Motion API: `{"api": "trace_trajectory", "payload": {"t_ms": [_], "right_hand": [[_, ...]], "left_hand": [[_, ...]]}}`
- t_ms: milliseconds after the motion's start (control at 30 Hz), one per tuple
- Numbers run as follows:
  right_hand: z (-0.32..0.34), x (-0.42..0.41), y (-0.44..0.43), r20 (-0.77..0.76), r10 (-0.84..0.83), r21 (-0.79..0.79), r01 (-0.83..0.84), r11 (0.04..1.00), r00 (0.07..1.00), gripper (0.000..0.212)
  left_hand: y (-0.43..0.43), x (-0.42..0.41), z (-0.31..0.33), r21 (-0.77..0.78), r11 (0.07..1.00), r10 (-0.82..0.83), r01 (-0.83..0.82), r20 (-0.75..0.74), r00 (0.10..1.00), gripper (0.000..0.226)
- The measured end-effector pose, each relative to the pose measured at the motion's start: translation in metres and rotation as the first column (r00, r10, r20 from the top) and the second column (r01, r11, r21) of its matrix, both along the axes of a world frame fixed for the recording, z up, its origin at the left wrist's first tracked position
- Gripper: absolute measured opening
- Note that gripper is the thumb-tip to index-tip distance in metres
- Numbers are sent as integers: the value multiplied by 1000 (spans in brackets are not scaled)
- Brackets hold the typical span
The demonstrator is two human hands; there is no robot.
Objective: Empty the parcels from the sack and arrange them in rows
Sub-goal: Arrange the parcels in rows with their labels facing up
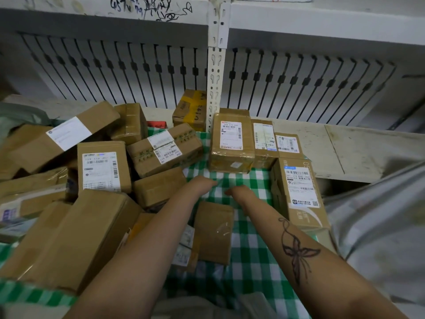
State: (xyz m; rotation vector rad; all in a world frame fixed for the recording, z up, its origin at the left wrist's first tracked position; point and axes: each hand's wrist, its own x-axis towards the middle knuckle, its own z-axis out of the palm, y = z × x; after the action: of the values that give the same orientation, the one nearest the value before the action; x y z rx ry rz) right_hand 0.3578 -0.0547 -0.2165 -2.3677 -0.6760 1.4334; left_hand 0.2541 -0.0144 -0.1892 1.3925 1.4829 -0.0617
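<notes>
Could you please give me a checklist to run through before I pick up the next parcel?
1. Hands free of parcels: ok; the left hand and right hand are down on the checked cloth.
2. Fingers gripping the cloth: cannot tell, they are hidden.
3. Row begun: ok; three labelled parcels stand side by side next to the shelf post.
4. Bare cloth in front of that row: ok.
5. Is the pile on the left sorted: not ok, it lies jumbled.
6. Nothing lying on the flat parcel between the forearms: ok.
</notes>
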Motion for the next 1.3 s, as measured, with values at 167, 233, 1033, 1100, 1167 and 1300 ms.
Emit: {"api": "trace_trajectory", "payload": {"t_ms": [167, 233, 1033, 1100, 1167, 1300], "right_hand": [[5, -3, -18, -108, -1, -142, -15, 990, 994, 54], [3, -6, -23, -169, -58, -185, 26, 982, 984, 58], [24, 54, -15, -267, -496, 206, 551, 808, 826, 30], [22, 55, -18, -253, -499, 220, 552, 805, 829, 22], [18, 56, -21, -229, -498, 231, 544, 807, 836, 32], [19, 56, -28, -312, -494, 156, 557, 816, 812, 31]], "left_hand": [[-9, -4, -2, -103, 993, -61, 54, -69, 996, 58], [-10, -6, -3, -120, 991, -64, 53, -94, 993, 58], [-7, 27, 11, -227, 965, 180, -129, 219, 959, 54], [-7, 26, 8, -225, 965, 189, -133, 249, 950, 47], [-7, 26, 4, -225, 963, 210, -151, 270, 940, 33], [-6, 28, -2, -175, 959, 270, -222, 331, 904, 25]]}}
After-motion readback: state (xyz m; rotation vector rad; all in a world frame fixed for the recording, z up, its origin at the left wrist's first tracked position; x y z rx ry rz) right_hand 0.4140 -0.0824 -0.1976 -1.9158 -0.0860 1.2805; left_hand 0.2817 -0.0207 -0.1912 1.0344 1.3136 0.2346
